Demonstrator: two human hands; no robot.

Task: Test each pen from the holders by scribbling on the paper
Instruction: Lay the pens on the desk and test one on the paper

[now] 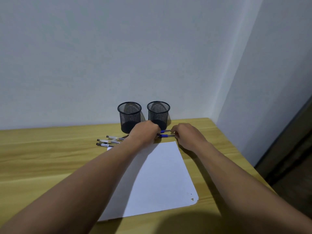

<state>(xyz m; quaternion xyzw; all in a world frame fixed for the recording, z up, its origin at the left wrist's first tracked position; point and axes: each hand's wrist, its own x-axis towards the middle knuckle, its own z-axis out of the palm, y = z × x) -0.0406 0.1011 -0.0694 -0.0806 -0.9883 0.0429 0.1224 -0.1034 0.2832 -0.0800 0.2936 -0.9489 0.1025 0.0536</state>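
Two black mesh pen holders stand against the wall, the left holder (129,115) and the right holder (158,112); both look empty. A white sheet of paper (157,179) lies on the wooden desk in front of them. Two pens with blue grips (164,133) lie between the paper and the right holder. My left hand (145,132) is closed over their left ends. My right hand (187,135) pinches their right ends with its fingertips. Several clear pens (108,141) lie in a loose pile left of my left wrist.
The wooden desk (42,157) meets a pale wall at the back and ends on the right near a room corner. A dark floor strip (290,157) runs beyond the desk's right edge.
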